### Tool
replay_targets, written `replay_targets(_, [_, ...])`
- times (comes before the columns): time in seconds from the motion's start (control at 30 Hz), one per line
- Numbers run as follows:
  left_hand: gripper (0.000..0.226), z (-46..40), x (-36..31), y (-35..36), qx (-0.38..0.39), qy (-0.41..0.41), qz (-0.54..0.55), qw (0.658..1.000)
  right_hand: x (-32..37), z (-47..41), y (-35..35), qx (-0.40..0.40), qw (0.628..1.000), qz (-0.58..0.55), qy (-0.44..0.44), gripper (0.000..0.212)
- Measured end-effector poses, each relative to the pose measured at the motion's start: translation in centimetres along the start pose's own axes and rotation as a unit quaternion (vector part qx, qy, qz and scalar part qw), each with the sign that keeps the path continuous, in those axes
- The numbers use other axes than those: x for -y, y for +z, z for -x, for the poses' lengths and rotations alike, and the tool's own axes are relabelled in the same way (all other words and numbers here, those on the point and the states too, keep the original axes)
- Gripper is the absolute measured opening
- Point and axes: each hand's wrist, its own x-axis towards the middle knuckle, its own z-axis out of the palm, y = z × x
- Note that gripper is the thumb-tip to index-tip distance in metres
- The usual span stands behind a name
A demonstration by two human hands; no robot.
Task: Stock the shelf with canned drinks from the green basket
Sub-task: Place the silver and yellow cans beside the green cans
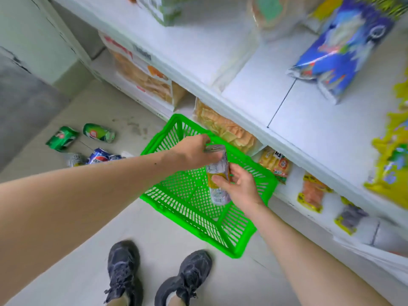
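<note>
1. We hold one can (217,173) in both hands above the green basket (194,195), which sits on the floor against the foot of the shelf (254,85).
2. Our left hand (194,153) closes over the can's top rim from the left; our right hand (239,186) wraps the lower half, thumb across the yellow band and fingers curled behind.
3. The can stands nearly upright, its long axis leaning slightly, silver top towards the shelf and base down towards the basket.
4. Our left fingers hide part of the lid, and our right palm hides the can's far side. The label print is too blurred to read.
5. Through the mesh the basket looks empty beneath the can, though our hands cover part of its floor.
6. Two green cans (79,135) and a blue can (99,156) lie on their sides on the floor to the left, well apart from the basket; a further pale can beside the blue one is partly hidden by our left forearm.
7. The snack bags (344,47) on the shelf are smeared by motion blur.
</note>
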Motion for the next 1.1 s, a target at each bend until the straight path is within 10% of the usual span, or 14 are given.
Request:
replay_targets(0.37, [0.057,14.4,-13.4,-18.2,0.005,0.126,-0.057,0.99,21.8,14.0,-3.9,-0.004,0.998,-0.012,-0.068,0.023])
replay_targets(0.83, [0.032,29.6,-26.0,-29.9,0.01,0.208,0.064,0.976,37.6,29.0,-4.8,-0.246,0.952,0.082,-0.16,0.042])
replay_targets(1.1, [0.031,33.0,-31.3,-34.8,0.032,0.334,0.02,0.942,42.5,32.6,-9.1,-0.143,0.975,0.044,-0.162,0.043])
